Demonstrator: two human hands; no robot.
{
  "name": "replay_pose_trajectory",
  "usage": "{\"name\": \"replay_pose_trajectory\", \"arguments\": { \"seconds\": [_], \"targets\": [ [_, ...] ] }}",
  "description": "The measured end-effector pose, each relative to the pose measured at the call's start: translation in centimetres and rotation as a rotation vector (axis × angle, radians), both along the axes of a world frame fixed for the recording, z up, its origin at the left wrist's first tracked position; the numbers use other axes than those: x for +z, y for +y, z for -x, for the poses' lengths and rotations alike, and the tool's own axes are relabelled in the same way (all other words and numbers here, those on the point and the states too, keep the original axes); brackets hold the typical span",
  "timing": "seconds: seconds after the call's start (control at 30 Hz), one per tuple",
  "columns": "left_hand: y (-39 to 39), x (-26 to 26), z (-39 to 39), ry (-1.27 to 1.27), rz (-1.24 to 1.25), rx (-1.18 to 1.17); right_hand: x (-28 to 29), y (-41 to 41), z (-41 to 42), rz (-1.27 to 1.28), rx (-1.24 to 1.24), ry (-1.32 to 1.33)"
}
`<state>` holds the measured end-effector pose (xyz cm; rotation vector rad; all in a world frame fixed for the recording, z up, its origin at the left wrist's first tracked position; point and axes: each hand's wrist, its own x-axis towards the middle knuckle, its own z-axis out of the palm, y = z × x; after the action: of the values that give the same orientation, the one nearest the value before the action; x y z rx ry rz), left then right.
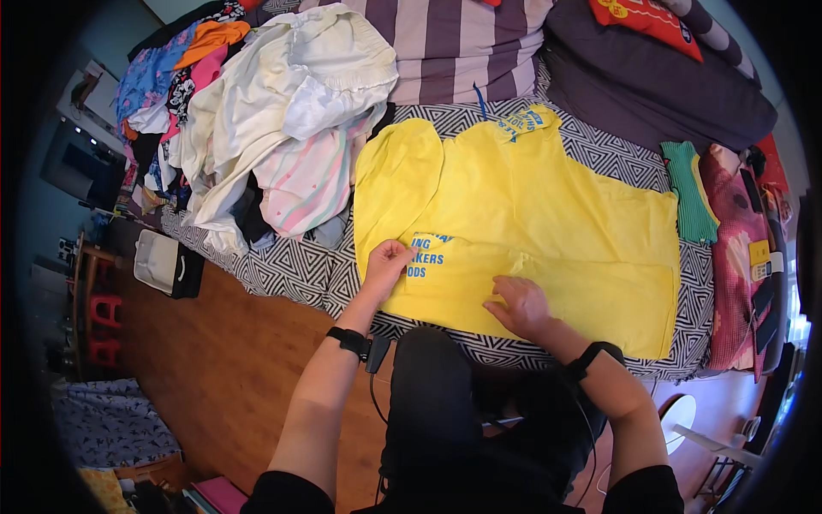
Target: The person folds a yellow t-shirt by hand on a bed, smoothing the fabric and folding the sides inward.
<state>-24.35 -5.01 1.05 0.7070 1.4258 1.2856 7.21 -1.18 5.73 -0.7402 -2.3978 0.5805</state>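
A yellow garment point(475, 193) with blue lettering lies spread over the black-and-white patterned bedding point(289, 276), its near part folded over upon itself. My left hand point(387, 266) pinches the edge of the folded cloth beside the lettering at the garment's left. Over the middle of the near part is my right hand point(521, 308), with its fingers bent and apart; it has no cloth in it. Both wrists wear black straps. Farther off, a blue cord shows by the garment's upper edge.
Piled clothes point(282, 115), white on top, stand at the left. Striped bedding point(469, 51) and a dark pillow point(655, 83) lie behind. A green ribbed garment point(690, 193) is at the right, near a pink cloth point(732, 257) with small items. A white bin point(157, 260) is at the left.
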Motion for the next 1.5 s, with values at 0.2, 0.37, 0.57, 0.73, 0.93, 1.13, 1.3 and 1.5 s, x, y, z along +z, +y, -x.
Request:
{"name": "replay_pose_trajectory", "arguments": {
  "seconds": [0.2, 0.37, 0.57, 0.73, 0.93, 1.13, 1.3, 1.5],
  "targets": [
    [1.2, -0.9, -2.4, 0.406, -0.164, 0.115, -3.0, 0.2, 1.1, 0.383, -0.420, 0.160],
    [1.3, -2.0, -0.5, 0.638, -0.155, 0.143, -3.5, 0.2, 1.2, 0.467, -0.398, 0.078],
    [1.0, 5.0, -5.5, 1.230, -0.690, -0.194, -0.4, 0.7, 1.6, -0.088, -0.391, -0.070],
    [1.5, 1.4, -4.4, 1.384, -0.371, -0.786, -3.9, 1.6, 2.8, -0.078, -0.031, -0.464],
    [1.1, 1.9, -3.4, 1.546, -0.369, -0.726, -2.2, 4.8, -9.1, 0.024, -0.062, -0.781],
    [0.8, 1.7, -3.1, 1.510, -0.375, -0.644, 0.3, 6.3, -24.5, 0.072, -0.309, -0.867],
    [0.9, 2.3, -2.5, 1.528, -0.312, -0.626, 0.4, 4.3, -33.2, 0.145, -0.680, -0.903],
    [1.2, 0.4, 3.6, 1.450, -0.017, -0.331, -0.7, 3.2, -36.3, 0.110, -0.778, -0.886]
  ]
}}
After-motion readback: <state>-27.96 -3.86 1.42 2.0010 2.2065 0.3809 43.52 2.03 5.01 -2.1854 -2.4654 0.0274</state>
